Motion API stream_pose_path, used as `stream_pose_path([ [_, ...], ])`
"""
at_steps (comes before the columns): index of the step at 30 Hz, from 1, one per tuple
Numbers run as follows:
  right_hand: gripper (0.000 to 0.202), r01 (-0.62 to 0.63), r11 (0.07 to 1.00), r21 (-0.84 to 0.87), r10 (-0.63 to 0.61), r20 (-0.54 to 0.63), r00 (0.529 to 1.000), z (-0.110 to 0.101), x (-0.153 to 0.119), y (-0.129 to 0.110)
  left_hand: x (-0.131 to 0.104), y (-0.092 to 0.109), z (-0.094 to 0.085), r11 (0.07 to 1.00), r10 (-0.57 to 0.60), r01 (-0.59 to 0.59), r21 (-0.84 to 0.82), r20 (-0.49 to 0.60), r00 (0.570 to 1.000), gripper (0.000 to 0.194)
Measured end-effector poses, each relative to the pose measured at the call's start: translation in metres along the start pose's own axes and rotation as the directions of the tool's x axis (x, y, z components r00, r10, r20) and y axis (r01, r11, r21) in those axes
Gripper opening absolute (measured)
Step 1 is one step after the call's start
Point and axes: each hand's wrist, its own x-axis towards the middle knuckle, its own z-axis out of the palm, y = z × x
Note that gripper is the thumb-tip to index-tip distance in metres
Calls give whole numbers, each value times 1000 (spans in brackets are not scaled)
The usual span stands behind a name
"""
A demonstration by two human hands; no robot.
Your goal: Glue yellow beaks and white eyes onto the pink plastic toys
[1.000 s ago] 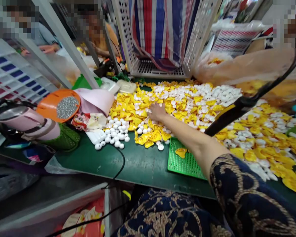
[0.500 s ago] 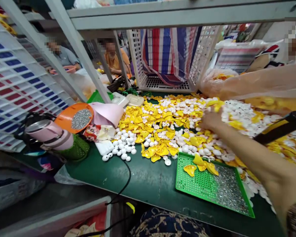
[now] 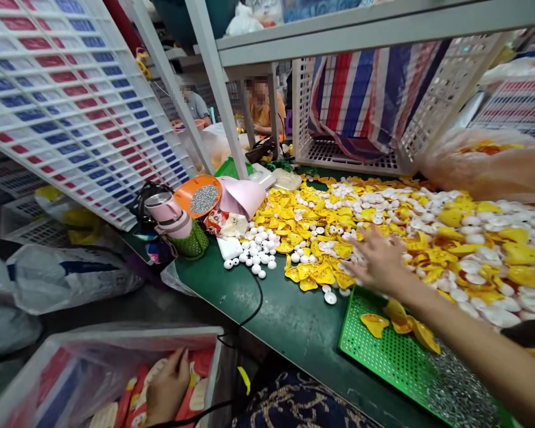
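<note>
My right hand (image 3: 377,258) reaches over the heap on the table with its fingers spread, holding nothing that I can see. Below and around it lie yellow curved plastic pieces (image 3: 314,273) mixed with white rounded pieces (image 3: 477,267). Near my right forearm sits a green perforated tray (image 3: 361,339) with a few yellow pieces and many small metal bits (image 3: 461,386). My left hand (image 3: 167,386) is down inside a lined box (image 3: 134,336), its fingers bent and pressed together; what they grip, if anything, is hidden. Red, yellow and cream pieces (image 3: 131,395) lie around it.
A pink bottle (image 3: 173,223) and an orange dish (image 3: 189,193) of metal bits stand at the table's left. White balls (image 3: 258,249) with dark spots lie near a black cable (image 3: 261,300). A grey frame (image 3: 223,83) and white crates (image 3: 301,119) stand behind. Two people sit beyond.
The view has turned left. My right hand has drawn nearer over the heap, its fingers now spread. My left hand has come into view in the box.
</note>
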Motion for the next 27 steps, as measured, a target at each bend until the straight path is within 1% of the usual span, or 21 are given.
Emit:
stream_pose_path([
  [2,69,196,973,119,-212,134,968,12,3,-55,31,23,2,972,91,-128,-197,-189,978,18],
  [3,74,288,940,183,-318,168,933,19,6,-74,51,43,3,949,150,-203,-239,-223,963,23],
  [4,75,352,906,233,-398,196,896,26,10,-88,71,67,5,929,210,-265,-258,-223,952,27],
  [5,75,395,878,270,-456,221,862,32,15,-95,91,95,10,907,268,-313,-281,-188,945,31],
  [6,72,418,862,287,-486,236,841,38,19,-97,110,124,16,882,336,-356,-309,-119,934,35],
  [7,66,421,862,284,-490,247,836,42,24,-94,128,154,25,857,399,-390,-336,-44,916,39],
  [8,59,402,878,261,-463,249,851,45,29,-88,145,182,36,848,451,-412,-333,44,891,42],
  [10,45,292,941,168,-327,242,913,47,37,-69,175,232,62,862,503,-465,-202,234,832,42],
  [12,37,111,992,58,-122,240,963,42,42,-45,202,269,89,863,506,-482,-152,277,817,42],
  [13,34,19,1000,12,-21,242,970,38,44,-33,215,283,101,868,495,-479,-126,290,819,44],
  [15,29,-135,990,-42,141,222,965,28,44,-13,237,305,122,895,442,-440,-77,300,845,49],
  [17,36,-233,972,-41,236,128,963,14,34,2,253,321,139,926,367,-377,-25,293,883,57],
  [19,42,-242,970,21,242,-53,969,-1,11,7,264,336,152,948,304,-317,5,268,914,65],
  [20,41,-194,978,71,204,-167,965,-7,-7,7,267,343,157,956,283,-295,9,254,925,69],
  [21,39,-119,985,122,150,-288,946,-13,-29,4,270,351,163,961,269,-278,4,243,932,72],
  [22,38,-21,985,171,91,-409,908,-16,-53,-2,271,359,168,964,261,-267,-7,237,936,73],
  [23,45,58,976,208,56,-504,862,-18,-80,-8,271,367,174,965,260,-262,-25,236,936,74],
  [24,57,71,968,239,80,-565,822,-16,-108,-16,271,375,179,964,266,-263,-48,240,933,73],
  [25,65,38,963,266,134,-598,790,-12,-135,-24,269,384,185,960,280,-270,-76,249,927,72],
  [26,65,-40,958,285,220,-636,739,-5,-162,-31,266,394,191,954,299,-280,-107,261,918,70],
  [27,60,-147,942,300,319,-675,665,3,-186,-37,263,404,197,947,319,-291,-138,275,907,67],
])
